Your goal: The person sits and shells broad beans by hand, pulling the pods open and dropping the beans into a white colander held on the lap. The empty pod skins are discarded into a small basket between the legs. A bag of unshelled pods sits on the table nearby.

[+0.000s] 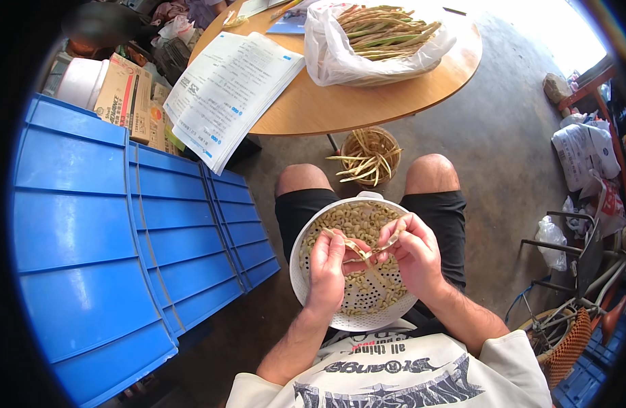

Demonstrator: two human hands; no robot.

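A white plastic colander (pixel 298 285) rests on my lap, with many pale shelled beans (pixel 351 217) over its perforated bottom. Above it, my left hand (pixel 329 265) pinches one end of an opened bean pod (pixel 354 248). The fingers of my right hand (pixel 414 252) grip the pod's other end. The pod is twisted and split between both hands. Past my knees, a round basket (pixel 394 171) on the floor holds pale pods (pixel 366 162). A white plastic bag (pixel 320 56) full of long bean pods (pixel 381 30) lies on the table.
An oval wooden table (pixel 292 120) stands ahead, with an open printed book (pixel 234 89) over its left edge. Large blue plastic crates (pixel 83 219) line the left side, cardboard boxes (pixel 123 97) behind them. At right are a bicycle (pixel 557 326), a metal frame and plastic bags (pixel 585 153).
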